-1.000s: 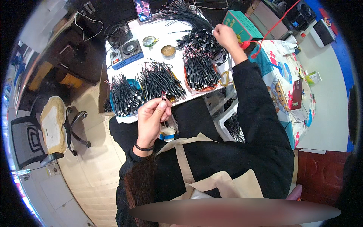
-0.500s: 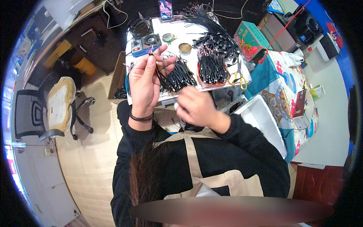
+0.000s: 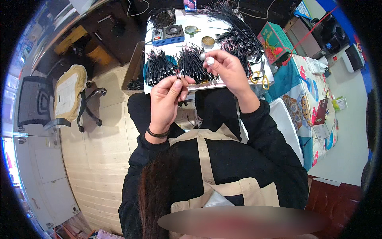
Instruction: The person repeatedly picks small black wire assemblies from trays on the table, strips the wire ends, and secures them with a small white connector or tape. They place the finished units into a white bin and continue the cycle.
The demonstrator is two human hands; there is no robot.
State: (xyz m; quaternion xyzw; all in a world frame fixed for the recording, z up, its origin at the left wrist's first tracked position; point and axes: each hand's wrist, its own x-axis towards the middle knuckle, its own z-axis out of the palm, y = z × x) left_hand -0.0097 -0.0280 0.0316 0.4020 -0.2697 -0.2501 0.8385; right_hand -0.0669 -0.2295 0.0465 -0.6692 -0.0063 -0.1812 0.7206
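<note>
My left hand [image 3: 165,99] is closed, thumb against fingers, around a thin black cable [image 3: 179,74] whose reddish wire ends stick up from the fingertips. To its right, my right hand [image 3: 229,73] is raised over the table's near edge. White coverings wrap its thumb and index fingertip; these stand slightly apart with nothing visible between them. Just beyond the hands lie a left bundle of black cables [image 3: 158,69] in a teal container and a middle bundle of cables [image 3: 193,65]. Part of a right bundle of cables [image 3: 238,53] shows past my right hand.
A blue box-shaped device [image 3: 169,36] with a round top stands at the back left, near a small dish [image 3: 192,30] and a round tin [image 3: 207,41]. Yellow-handled scissors [image 3: 260,79] lie at the right edge. A white foam box [image 3: 284,119] stands right of my legs.
My left hand has come down and nearer, its fingers closing together on the cable. My right hand has risen from the table's near edge, fingers spreading. The view has shifted slightly.
</note>
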